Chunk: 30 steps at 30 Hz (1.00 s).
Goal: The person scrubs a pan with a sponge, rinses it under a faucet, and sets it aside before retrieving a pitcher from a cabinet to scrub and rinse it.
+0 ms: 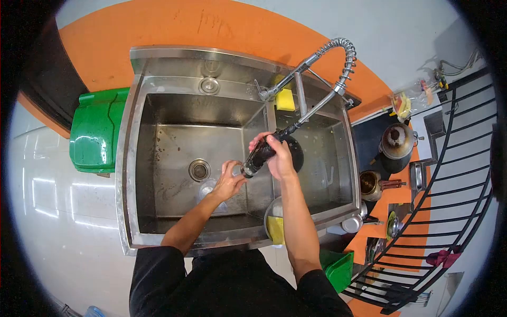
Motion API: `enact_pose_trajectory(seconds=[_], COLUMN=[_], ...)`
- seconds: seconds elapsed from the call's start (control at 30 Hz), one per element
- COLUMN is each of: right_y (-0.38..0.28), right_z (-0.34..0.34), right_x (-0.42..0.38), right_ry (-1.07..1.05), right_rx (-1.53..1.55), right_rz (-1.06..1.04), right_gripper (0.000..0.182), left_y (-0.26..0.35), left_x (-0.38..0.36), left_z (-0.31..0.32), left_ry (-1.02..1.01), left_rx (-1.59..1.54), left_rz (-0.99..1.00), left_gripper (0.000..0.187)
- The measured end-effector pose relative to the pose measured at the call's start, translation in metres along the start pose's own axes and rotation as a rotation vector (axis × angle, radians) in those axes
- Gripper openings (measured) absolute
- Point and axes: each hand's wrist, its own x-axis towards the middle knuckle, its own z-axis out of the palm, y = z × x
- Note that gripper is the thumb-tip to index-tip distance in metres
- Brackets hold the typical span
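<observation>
My right hand (279, 157) grips the black spray head (257, 157) of the coiled pull-down faucet (338, 68), aimed down into the left basin of the steel double sink (158, 105). My left hand (228, 180) is just under the nozzle, holding a clear glass item (207, 190) that is hard to make out. The drain (199, 169) lies left of that hand.
A yellow sponge (285, 100) sits on the divider by the faucet base; another yellow sponge (275, 229) lies in a bowl at the front rim. A dark pan (297, 153) is in the right basin. A green bin (95, 129) stands left; pots (396, 141) and a black railing right.
</observation>
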Motion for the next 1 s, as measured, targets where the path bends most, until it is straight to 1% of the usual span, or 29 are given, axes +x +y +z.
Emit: enact_pose_trajectory(seconds=[0.03, 0.07, 0.1, 0.13, 0.17, 0.23, 0.27, 0.33, 0.37, 0.4, 0.43, 0.47, 0.53, 0.57, 0.63, 0.67, 0.7, 0.77, 0.8, 0.87, 0.9, 0.97, 1.0], right_y=[-0.001, -0.002, -0.003, -0.005, -0.002, 0.002, 0.007, 0.017, 0.022, 0.023, 0.025, 0.026, 0.026, 0.026, 0.024, 0.024, 0.024, 0.024, 0.023, 0.023, 0.024, 0.026, 0.025], right_z=[-0.001, -0.001, 0.0, 0.01, 0.012, 0.017, 0.022, 0.021, 0.02, 0.021, 0.023, 0.024, 0.026, 0.026, 0.025, 0.024, 0.023, 0.02, 0.019, 0.018, 0.015, 0.008, 0.006], right_x=[0.001, 0.004, 0.008, 0.011, 0.012, 0.014, 0.014, 0.012, 0.012, 0.011, 0.009, 0.007, 0.005, 0.003, -0.001, -0.003, -0.006, -0.011, -0.013, -0.017, -0.017, -0.011, -0.009], right_ry=[-0.001, -0.04, -0.081, -0.02, -0.022, 0.164, 0.206, 0.221, 0.233, 0.241, 0.24, 0.234, 0.23, 0.233, 0.238, 0.247, 0.25, 0.28, 0.284, 0.267, 0.271, 0.362, 0.392], right_rx=[-0.001, 0.073, 0.145, 0.133, 0.132, -0.115, -0.108, -0.114, -0.123, -0.058, -0.062, -0.046, -0.01, -0.015, -0.022, -0.029, -0.03, -0.031, -0.031, -0.029, -0.027, -0.044, -0.026], right_rz=[0.0, 0.024, 0.047, 0.008, 0.006, -0.106, -0.151, -0.155, -0.161, -0.121, -0.118, -0.113, -0.109, -0.112, -0.107, -0.113, -0.116, -0.115, -0.115, -0.116, -0.118, -0.213, -0.257], right_gripper=[0.034, 0.035, 0.038, 0.045, 0.045, 0.052, 0.053, 0.053, 0.054, 0.055, 0.055, 0.055, 0.054, 0.054, 0.054, 0.054, 0.054, 0.054, 0.054, 0.052, 0.052, 0.051, 0.051], left_y=[0.0, -0.004, -0.014, -0.018, -0.022, -0.027, -0.029, -0.034, -0.038, -0.038, -0.037, -0.037, -0.054, -0.061, -0.067, -0.068, -0.072, -0.083, -0.092, -0.111, -0.103, -0.068, -0.046], left_x=[0.0, -0.004, -0.014, -0.02, -0.025, -0.028, -0.028, -0.031, -0.031, -0.028, -0.027, -0.025, -0.031, -0.036, -0.039, -0.04, -0.041, -0.041, -0.048, -0.061, -0.057, -0.033, -0.024], left_z=[0.0, 0.001, 0.008, 0.01, 0.012, 0.017, 0.022, 0.032, 0.038, 0.041, 0.044, 0.046, 0.063, 0.071, 0.079, 0.085, 0.089, 0.098, 0.113, 0.139, 0.133, 0.101, 0.084], left_ry=[0.014, 0.017, -0.087, -0.195, -0.193, -0.371, -0.37, -0.196, -0.192, -0.03, 0.146, 0.149, 0.426, 0.42, 0.339, 0.339, 0.333, 0.529, 0.526, 0.461, 0.456, 0.005, 0.003], left_rx=[0.013, 0.015, -0.039, -0.093, -0.092, -0.157, -0.155, -0.375, -0.375, -0.662, -0.953, -0.957, -1.319, -1.324, -1.838, -1.882, -1.883, -1.853, -1.851, -1.943, -1.94, -1.373, -1.369], left_rz=[-0.01, -0.009, -0.123, -0.24, -0.238, -0.388, -0.387, -0.669, -0.669, -0.996, -1.316, -1.316, -1.705, -1.704, -1.482, -1.507, -1.507, -1.909, -1.913, -1.72, -1.723, -1.42, -1.421], left_gripper=[0.018, 0.018, 0.016, 0.016, 0.016, 0.02, 0.02, 0.032, 0.032, 0.037, 0.044, 0.044, 0.057, 0.057, 0.067, 0.072, 0.072, 0.07, 0.07, 0.059, 0.059, 0.047, 0.047])
